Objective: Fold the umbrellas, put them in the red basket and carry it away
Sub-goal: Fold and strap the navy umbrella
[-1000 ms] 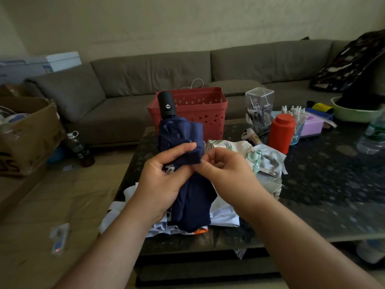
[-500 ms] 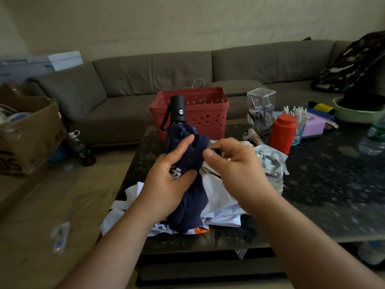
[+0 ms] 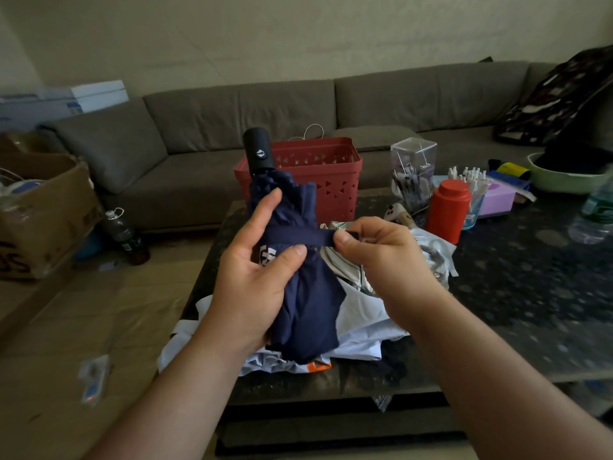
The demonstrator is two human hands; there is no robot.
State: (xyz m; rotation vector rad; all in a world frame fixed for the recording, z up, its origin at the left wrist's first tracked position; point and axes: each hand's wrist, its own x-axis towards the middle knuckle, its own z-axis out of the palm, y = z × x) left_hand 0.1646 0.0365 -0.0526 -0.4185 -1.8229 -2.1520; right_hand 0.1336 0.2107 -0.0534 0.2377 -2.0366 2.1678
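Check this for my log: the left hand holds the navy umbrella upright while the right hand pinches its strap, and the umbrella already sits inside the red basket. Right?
Not quite. The head view shows the umbrella held in front of the basket, not inside it. The left hand does hold it upright, and the right hand pinches its strap.

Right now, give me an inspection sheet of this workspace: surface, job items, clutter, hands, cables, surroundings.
Surface: dark speckled table, crowded at its far end.
Job's things: navy umbrella bunched, held upright, handle on top; its strap pulled across to the right; red basket behind it; another light umbrella lies on the table.
Clutter: red bottle, clear pen holder, purple box, green bowl.
Hands: left hand grips the navy umbrella; right hand pinches the strap end.
Cables: nothing seen.
Surroundings: grey sofa, cardboard box on the left.
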